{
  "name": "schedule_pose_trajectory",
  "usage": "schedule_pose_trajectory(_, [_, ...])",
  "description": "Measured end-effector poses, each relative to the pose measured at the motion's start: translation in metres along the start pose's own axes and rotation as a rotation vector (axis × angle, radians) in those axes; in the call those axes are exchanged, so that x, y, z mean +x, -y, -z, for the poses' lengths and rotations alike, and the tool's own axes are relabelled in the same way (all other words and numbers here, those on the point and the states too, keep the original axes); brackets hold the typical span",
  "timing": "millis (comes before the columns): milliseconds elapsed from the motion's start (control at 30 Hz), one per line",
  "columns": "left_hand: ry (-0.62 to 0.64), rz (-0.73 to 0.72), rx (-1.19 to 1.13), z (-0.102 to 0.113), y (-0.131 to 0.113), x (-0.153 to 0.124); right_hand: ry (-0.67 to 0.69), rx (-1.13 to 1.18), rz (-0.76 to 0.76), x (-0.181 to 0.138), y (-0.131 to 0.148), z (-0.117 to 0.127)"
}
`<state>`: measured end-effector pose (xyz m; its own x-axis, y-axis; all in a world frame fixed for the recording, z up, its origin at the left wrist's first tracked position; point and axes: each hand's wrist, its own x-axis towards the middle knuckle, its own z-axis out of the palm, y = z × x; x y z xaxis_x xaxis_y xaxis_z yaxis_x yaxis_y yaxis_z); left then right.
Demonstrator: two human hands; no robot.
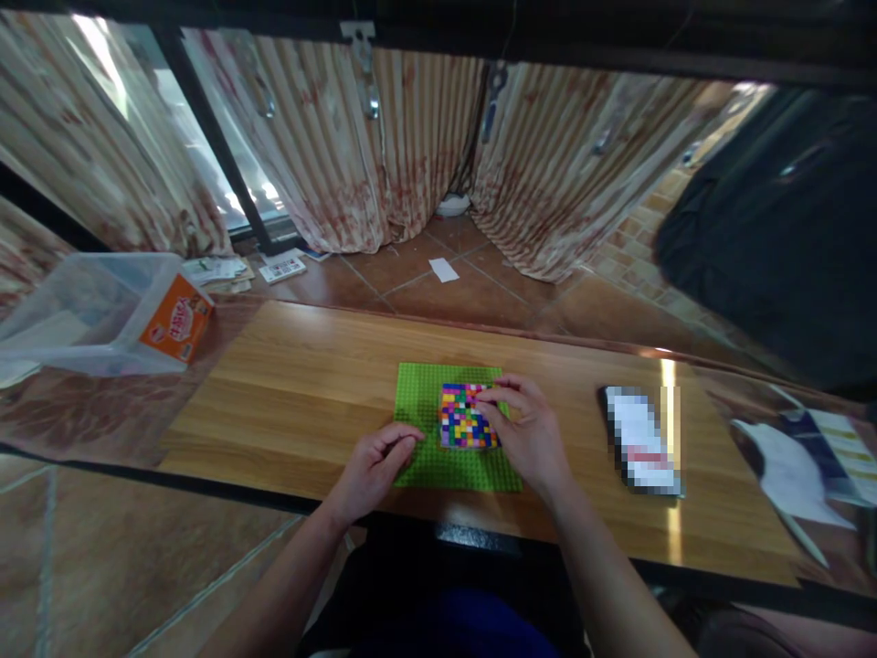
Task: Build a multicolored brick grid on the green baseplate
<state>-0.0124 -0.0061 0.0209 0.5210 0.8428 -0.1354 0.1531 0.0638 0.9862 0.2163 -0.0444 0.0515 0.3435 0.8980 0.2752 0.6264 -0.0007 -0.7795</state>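
Right hand (pixel 526 429): thumb and fingers were pinched close above the coloured bricks (pixel 458 425); whether they gripped one could not be told.
Left hand (pixel 380 457): it lay loosely curled at the green board (pixel 417 388), its hold hidden.
Bricks: they sat beneath and left of the right fingertips.
Board: mid-board seemed densely filled already; the surrounding studs remained bare.

On a wooden table (pixel 301 375), a green baseplate (pixel 417 393) bears a patch of multicoloured bricks (pixel 457 425). Around that patch: the right hand (pixel 534 431) at three o'clock, fingertips pinched over the bricks; the left hand (pixel 378 460), loosely curled, at eight; a pixelated object (pixel 642 443) farther out at three; a white sheet (pixel 444 270) at twelve.
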Motion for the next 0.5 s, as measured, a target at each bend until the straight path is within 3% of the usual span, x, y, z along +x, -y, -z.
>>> schedule_pose_trajectory(300, [0.034,-0.025,0.004,0.000,-0.001,-0.001,0.062,0.138,-0.088,0.014,-0.004,-0.001])
schedule_pose_trajectory(500, [0.028,-0.017,0.021,-0.001,-0.004,-0.002,0.203,0.497,-0.401,0.015,-0.009,-0.007])
